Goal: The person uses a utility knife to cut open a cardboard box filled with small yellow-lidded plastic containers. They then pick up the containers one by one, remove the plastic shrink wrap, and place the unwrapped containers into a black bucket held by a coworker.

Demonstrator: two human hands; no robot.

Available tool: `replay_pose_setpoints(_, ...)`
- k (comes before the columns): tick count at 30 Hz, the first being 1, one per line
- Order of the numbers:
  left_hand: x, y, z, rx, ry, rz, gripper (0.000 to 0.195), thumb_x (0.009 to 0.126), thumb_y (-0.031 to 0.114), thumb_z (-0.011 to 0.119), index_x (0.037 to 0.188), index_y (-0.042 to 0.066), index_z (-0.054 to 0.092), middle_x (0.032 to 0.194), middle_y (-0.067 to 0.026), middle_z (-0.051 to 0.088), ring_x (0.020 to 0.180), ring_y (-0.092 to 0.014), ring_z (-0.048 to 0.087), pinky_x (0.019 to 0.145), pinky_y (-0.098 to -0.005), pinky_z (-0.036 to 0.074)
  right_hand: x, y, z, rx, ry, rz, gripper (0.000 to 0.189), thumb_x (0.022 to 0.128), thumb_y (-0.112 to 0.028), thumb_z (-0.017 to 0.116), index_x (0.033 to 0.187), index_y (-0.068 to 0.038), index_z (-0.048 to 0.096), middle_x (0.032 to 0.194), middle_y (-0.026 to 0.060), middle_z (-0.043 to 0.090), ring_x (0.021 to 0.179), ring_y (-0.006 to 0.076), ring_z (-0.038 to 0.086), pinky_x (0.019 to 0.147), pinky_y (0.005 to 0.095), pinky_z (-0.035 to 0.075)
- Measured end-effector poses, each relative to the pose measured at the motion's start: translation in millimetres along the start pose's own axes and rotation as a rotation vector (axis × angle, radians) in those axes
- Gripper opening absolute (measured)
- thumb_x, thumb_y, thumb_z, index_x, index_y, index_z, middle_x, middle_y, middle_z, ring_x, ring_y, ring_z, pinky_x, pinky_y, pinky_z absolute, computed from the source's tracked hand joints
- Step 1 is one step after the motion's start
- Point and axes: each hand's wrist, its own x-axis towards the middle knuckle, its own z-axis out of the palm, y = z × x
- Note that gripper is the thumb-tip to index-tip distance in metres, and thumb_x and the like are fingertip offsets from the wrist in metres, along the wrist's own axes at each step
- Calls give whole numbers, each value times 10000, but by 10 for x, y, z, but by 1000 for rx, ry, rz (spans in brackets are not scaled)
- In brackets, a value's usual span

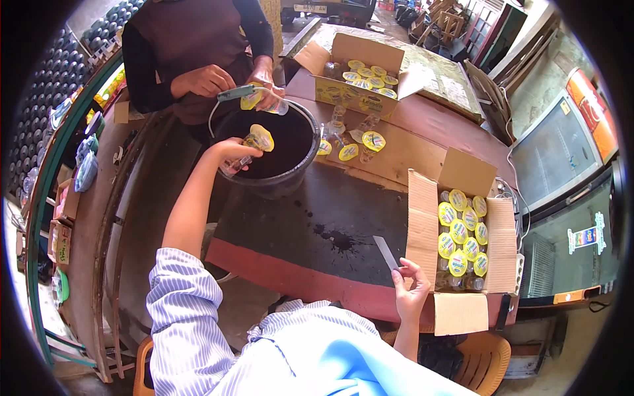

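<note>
My left hand (234,152) holds a clear plastic drink cup with a yellow lid (262,138) on its side, above the near left part of a black bucket (282,185). Dark content shows inside the bucket. Low over the table's front edge, my right hand (412,289) pinches a thin flat grey blade-like strip (385,252) between thumb and fingers, its far end pointing up and left. Right of that hand stands an open cardboard box (421,222) packed with yellow-lidded cups (458,230).
Across the bucket, a co-worker's hands (265,81) hold another yellow-lidded cup near the bucket's handle (236,94). Several loose cups (372,142) lie or stand right of the bucket. A second filled box (356,99) stands behind. Dark wet splashes (342,240) mark the black tabletop (277,237).
</note>
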Motion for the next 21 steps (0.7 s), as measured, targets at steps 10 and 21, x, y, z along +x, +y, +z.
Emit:
replay_pose_setpoints(10,240,-311,105,1528,585,400,185,847,202,463,1015,148,517,781,-25,664,723,-213,661,584,-363,499,-60,23,-110,21,-21,28,253,727,8,659,976,-23,623,734,32,598,690,93,556,675,228,430)
replay_pose_setpoints(21,502,-68,224,1492,673,124,246,835,198,527,1077,164,553,879,-20,668,702,-215,661,543,-420,522,-171,234,-320,-14,24,1,251,753,19,642,998,-20,604,731,29,582,626,69,540,555,180,426)
